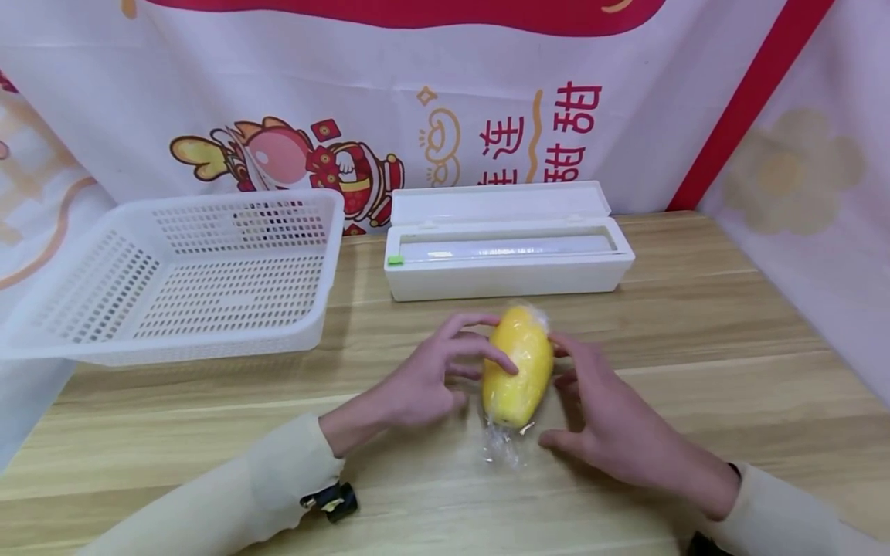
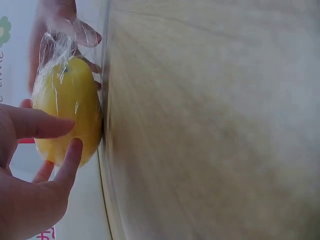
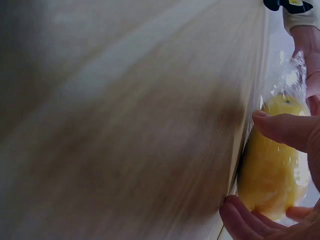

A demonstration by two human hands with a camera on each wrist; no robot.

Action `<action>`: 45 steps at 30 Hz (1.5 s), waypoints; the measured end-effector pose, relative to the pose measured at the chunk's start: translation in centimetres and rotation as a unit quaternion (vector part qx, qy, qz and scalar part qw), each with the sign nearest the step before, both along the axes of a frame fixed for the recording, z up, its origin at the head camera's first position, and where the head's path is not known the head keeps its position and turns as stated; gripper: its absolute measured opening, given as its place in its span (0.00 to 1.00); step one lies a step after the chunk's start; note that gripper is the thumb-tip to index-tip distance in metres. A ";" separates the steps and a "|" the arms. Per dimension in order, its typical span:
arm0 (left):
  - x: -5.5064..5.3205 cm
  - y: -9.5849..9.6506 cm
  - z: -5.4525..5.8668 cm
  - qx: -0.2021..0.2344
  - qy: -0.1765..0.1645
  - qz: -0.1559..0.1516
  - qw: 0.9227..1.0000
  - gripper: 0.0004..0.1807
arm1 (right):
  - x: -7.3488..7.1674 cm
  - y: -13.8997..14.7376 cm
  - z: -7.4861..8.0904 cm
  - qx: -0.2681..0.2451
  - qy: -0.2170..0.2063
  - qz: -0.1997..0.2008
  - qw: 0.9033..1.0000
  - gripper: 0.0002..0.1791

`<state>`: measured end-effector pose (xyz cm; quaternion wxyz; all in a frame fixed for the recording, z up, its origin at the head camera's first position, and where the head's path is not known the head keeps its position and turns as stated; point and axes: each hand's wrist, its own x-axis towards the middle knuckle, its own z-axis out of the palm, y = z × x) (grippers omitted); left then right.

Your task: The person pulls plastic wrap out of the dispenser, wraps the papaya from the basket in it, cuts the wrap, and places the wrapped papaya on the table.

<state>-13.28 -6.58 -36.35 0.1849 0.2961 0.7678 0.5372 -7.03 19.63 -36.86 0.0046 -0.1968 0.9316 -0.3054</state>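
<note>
A yellow oblong fruit [image 1: 526, 386] wrapped in clear cling film lies on the wooden table between both hands. Loose film [image 1: 502, 448] bunches at its near end. The left hand [image 1: 426, 380] reaches over from the left; its index finger rests on top of the fruit, with the other fingers along the left side. On the opposite side, the right hand [image 1: 615, 425] touches the fruit's far right with its fingertips, the thumb standing apart near the loose film. The left wrist view shows the fruit [image 2: 75, 107] with film gathered at its end.
Behind the fruit stands a white cling film box [image 1: 507, 284], lid raised, with a roll [image 1: 501, 247] inside. A white perforated basket [image 1: 306, 333] is at the left. A printed cloth [image 1: 389, 69] hangs along the table's back edge.
</note>
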 end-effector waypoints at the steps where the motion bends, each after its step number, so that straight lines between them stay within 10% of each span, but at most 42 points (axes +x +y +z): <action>1: 0.0 -0.1 -0.1 -0.001 0.003 -0.003 1.000 0.41 | -0.1 -0.3 -0.1 0.007 0.004 -0.004 1.000 0.68; 32: 0.7 2.0 -0.3 0.010 0.000 0.089 0.996 0.12 | -1.0 -1.2 -0.3 -0.065 -0.049 -0.035 0.996 0.68; 45: 0.4 1.8 -0.7 0.014 0.002 0.055 0.998 0.21 | -1.0 -1.1 -0.2 -0.073 -0.044 -0.059 0.995 0.50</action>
